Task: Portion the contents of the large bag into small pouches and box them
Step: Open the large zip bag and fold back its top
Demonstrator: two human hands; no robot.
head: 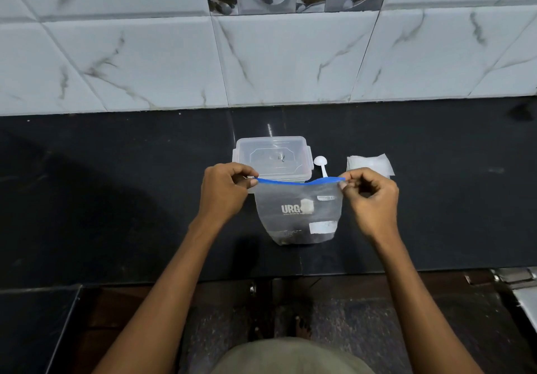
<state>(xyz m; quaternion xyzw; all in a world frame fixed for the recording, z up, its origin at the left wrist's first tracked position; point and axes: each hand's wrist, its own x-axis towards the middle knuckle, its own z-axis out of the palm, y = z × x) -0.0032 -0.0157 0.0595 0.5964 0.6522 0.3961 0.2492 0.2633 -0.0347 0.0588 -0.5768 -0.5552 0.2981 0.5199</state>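
Upright near the countertop's point(116, 199) front edge, the large bag point(299, 214) has its blue zip strip point(290, 182) running left-right, left hand point(225, 189) and right hand point(370, 199) each pinching an end.

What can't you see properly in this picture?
- Head view: the large bag's print after "URG", too small and faint.
- Whether its blue zip strip is open: seen edge-on, ends pinched by the left hand and right hand.
- The lidded box's front wall: behind the bag.
- How many small pouches are stacked.
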